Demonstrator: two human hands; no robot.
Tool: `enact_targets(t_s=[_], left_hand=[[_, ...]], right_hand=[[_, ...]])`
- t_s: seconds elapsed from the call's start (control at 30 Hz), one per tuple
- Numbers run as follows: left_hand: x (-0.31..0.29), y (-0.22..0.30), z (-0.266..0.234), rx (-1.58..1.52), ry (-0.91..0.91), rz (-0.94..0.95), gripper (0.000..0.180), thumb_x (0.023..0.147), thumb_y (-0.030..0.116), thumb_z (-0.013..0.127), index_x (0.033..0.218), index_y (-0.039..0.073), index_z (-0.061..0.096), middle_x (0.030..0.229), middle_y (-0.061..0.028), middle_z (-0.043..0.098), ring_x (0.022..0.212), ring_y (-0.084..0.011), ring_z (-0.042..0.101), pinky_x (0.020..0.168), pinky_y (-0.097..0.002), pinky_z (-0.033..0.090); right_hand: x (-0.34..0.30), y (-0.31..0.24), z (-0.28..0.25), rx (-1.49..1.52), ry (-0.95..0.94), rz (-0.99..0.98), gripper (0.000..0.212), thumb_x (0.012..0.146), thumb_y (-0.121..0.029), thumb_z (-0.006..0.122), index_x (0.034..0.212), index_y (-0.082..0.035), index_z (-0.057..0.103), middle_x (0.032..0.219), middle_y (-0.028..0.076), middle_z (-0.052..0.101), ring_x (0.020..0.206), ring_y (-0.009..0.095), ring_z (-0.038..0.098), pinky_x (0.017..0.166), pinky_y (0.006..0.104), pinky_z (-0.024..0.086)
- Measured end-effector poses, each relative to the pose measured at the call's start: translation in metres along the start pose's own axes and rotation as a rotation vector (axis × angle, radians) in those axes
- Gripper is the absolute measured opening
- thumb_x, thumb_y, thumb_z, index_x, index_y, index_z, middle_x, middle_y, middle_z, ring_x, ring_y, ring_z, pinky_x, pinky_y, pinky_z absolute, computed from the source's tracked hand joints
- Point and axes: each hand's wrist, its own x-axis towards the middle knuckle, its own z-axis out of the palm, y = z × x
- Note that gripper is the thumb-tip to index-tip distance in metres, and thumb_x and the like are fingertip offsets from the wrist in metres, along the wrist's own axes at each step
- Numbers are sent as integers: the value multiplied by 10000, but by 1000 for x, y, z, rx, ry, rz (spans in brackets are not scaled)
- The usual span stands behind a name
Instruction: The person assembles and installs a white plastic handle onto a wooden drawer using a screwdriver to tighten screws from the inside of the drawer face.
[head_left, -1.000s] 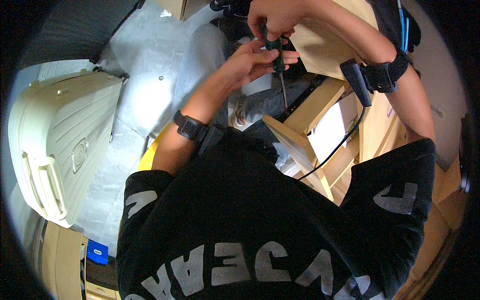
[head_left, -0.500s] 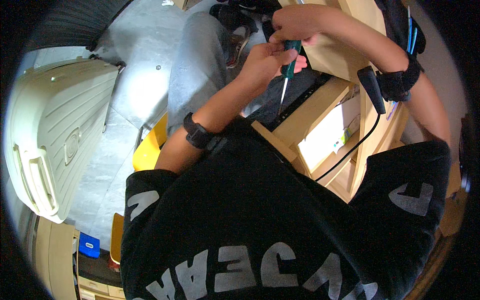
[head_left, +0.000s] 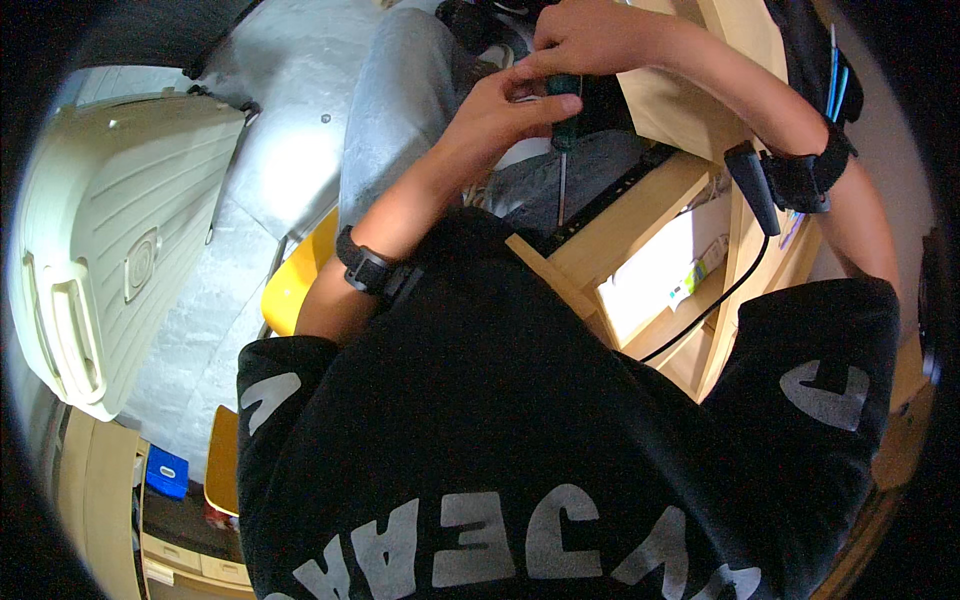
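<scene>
A screwdriver with a dark green handle [head_left: 565, 125] and a thin metal shaft points down toward me, nearly straight. My left hand [head_left: 500, 112] is closed about the handle, its thumb lying across it; most of its other fingers are hidden. At the handle's far end my right hand [head_left: 588, 42] bends over from above with curled fingers, gripping the top. The shaft's tip reaches a black metal slide rail [head_left: 610, 193] along a light wooden drawer-like frame [head_left: 640, 215]. Whether the tip sits in a screw is too small to tell.
A light wooden panel [head_left: 690, 90] stands beyond the rail. A black cable [head_left: 715, 295] runs from a device by my right wrist. At left are a cream ribbed case [head_left: 130, 240] and a yellow chair-like piece [head_left: 300, 270]; a blue box [head_left: 167, 473] lies lower left.
The screwdriver has shifted slightly left and stands straighter. Both hands have moved a little left and away from me. My left fingers beyond the handle no longer show.
</scene>
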Motion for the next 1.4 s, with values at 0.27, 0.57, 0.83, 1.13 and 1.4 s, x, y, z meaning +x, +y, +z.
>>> enact_targets(t_s=[0.27,0.57,0.83,1.13,1.4], left_hand=[[-3,2,-4,33,98,40,351,858,198,653,1139,8,565,938,-73,669,783,-132,613,679,-261,471],[-12,25,18,641,123,-83,415,883,186,618,1217,-33,503,1064,-124,654,942,-172,623,830,-279,476],[-8,0,2,-41,-62,67,413,829,173,694,1173,7,539,1023,-96,648,939,-184,622,821,-292,483],[-6,1,-5,5,-40,-3,403,852,193,665,1168,-10,521,1025,-108,659,948,-163,610,843,-282,462],[-6,14,-3,643,181,-28,424,834,164,678,1178,-21,513,1060,-117,653,965,-169,616,855,-266,472]], right_hand=[[9,-6,-4,137,-7,-3,423,885,-370,521,882,24,675,836,192,671,768,303,634,685,411,476],[14,-4,0,-38,-135,72,360,847,-304,608,1033,4,606,849,134,644,737,264,618,666,404,458],[11,-7,-13,246,-219,-117,323,873,-266,583,1053,2,594,907,133,625,801,232,595,689,376,477],[6,0,-10,235,-19,-148,346,845,-285,615,1009,19,626,892,168,650,798,251,615,699,367,481],[36,-10,-32,-45,-561,332,328,803,-225,657,1007,29,618,951,158,648,779,238,608,682,355,477]])
